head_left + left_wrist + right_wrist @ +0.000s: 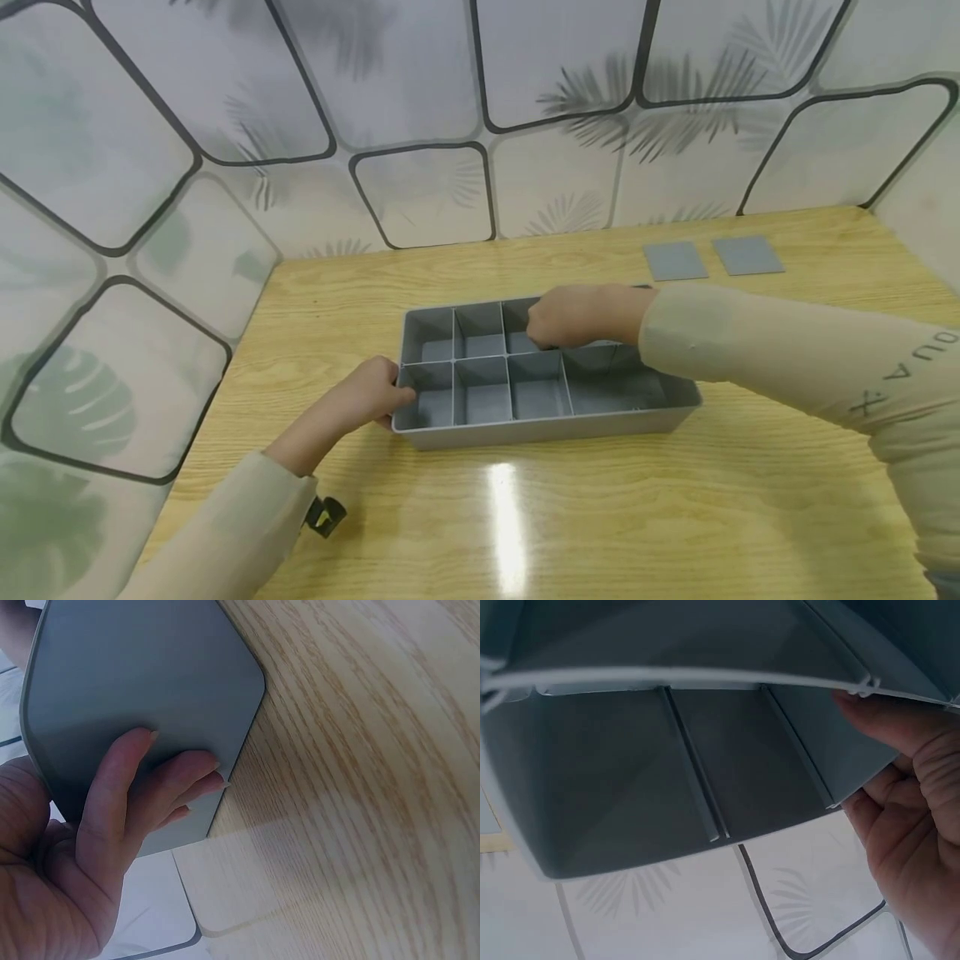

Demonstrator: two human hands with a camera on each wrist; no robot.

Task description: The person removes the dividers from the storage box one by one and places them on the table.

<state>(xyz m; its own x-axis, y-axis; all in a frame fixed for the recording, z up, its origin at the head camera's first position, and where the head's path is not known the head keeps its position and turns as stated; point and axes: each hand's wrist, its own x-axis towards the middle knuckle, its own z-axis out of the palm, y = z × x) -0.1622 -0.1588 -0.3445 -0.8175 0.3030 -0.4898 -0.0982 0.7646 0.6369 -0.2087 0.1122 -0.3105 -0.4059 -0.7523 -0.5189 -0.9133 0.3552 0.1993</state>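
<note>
One long box (540, 428) is held sideways in front, its left end (150, 675) gripped by the left hand (369, 393), an inside wall (844, 754) pinched by the right hand (573, 317).

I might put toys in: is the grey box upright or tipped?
Upright: the grey box stands on the table, compartments facing up.

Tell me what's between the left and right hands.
Several compartments of the gray box lie between the left hand and the right hand, as the head view shows.
</note>
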